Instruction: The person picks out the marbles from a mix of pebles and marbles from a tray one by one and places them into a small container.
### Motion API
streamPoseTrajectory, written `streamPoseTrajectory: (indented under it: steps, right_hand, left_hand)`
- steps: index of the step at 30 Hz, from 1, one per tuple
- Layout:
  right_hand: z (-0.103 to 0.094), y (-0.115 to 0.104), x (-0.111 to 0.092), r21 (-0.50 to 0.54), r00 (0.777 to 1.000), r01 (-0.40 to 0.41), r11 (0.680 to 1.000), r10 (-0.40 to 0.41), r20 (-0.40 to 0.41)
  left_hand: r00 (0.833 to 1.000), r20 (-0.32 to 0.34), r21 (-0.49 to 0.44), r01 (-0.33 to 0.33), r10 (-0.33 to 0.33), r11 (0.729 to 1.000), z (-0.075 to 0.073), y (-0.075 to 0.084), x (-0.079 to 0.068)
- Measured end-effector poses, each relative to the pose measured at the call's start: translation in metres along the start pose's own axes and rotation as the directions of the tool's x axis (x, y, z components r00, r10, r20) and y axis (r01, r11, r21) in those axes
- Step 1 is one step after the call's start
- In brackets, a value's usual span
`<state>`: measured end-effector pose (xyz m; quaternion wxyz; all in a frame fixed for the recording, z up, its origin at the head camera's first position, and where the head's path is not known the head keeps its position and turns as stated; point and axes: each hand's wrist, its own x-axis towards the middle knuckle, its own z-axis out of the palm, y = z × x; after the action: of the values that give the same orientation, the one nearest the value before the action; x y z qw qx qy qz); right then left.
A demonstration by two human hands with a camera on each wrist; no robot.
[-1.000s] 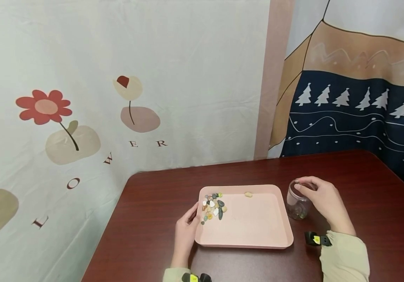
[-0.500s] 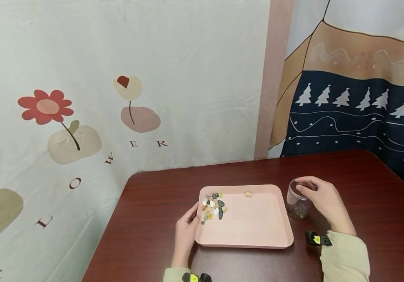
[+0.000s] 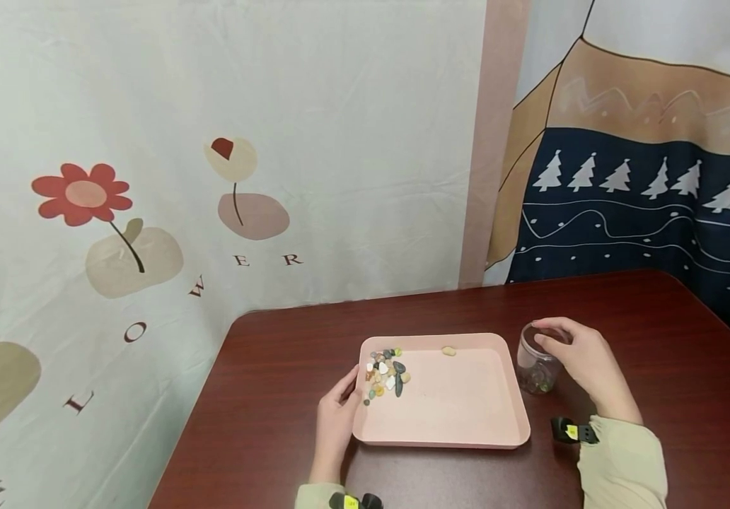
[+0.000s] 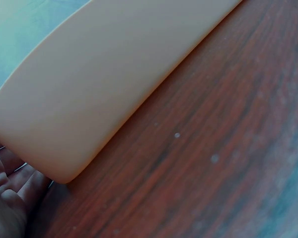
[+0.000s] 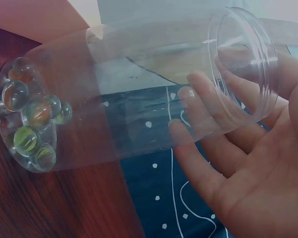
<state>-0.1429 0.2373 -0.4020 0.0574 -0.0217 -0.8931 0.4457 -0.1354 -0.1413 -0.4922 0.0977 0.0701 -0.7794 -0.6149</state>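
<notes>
My left hand (image 3: 334, 420) holds the left edge of a pink tray (image 3: 454, 417); in the left wrist view its fingers (image 4: 27, 181) lie under the tray's corner. Pebbles (image 3: 383, 367) of several colours are grouped at the tray's left side, and one tan pebble (image 3: 448, 350) lies by the far rim. Just right of the tray stands a clear jar (image 3: 537, 364), upright and lidless. Glass marbles (image 5: 26, 140) sit on its bottom. My right hand (image 3: 588, 360) is over the jar's mouth, thumb and index finger apart at the rim, the other fingers behind the jar's wall.
The dark red-brown table (image 3: 276, 382) ends at a pale flower-print cloth (image 3: 365, 177) behind. A navy cloth (image 3: 645, 219) with white trees hangs at the right. Each wrist carries a small black camera (image 3: 565, 430).
The right thumb has drawn slightly away from the index finger over the jar's mouth. My left hand and the tray have stayed in place.
</notes>
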Motion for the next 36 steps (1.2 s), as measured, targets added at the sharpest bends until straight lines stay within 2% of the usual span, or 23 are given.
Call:
streamPoseTrajectory:
  steps: [10,14,16,18,21,28,36]
  right_hand:
    - [0.000,0.001,0.000,-0.014,1.000,0.010,1.000,-0.010,-0.016]
    - [0.000,0.000,0.000,-0.020,1.000,0.003,1.000,-0.004,-0.030]
    - [0.000,0.000,0.000,-0.020,0.999,0.007,1.000,-0.008,-0.043]
    - [0.000,-0.001,-0.001,-0.018,0.998,0.010,1.000,-0.011,-0.058]
    - [-0.001,-0.003,-0.001,-0.019,0.996,0.011,1.000,-0.013,-0.090]
    - [-0.005,-0.014,-0.004,0.007,0.984,0.015,1.000,-0.014,-0.180]
    - [-0.007,-0.023,-0.007,0.007,0.970,0.015,1.000,-0.013,-0.241]
  left_hand:
    - [1.000,0.012,-0.023,0.009,-0.009,1.000,0.000,-0.002,0.002]
    - [1.000,0.021,-0.025,0.020,-0.020,0.999,-0.001,0.012,-0.002]
    - [0.999,0.025,-0.029,0.025,-0.024,0.999,-0.001,0.012,-0.001]
    - [1.000,0.026,-0.028,0.010,-0.009,1.000,-0.001,0.010,-0.001]
    - [1.000,0.024,-0.026,0.004,-0.003,1.000,0.000,-0.003,0.003]
    - [1.000,0.010,-0.006,0.004,-0.004,1.000,0.000,-0.002,0.003]
    - [1.000,0.010,0.015,0.003,-0.003,1.000,0.000,-0.001,0.004]
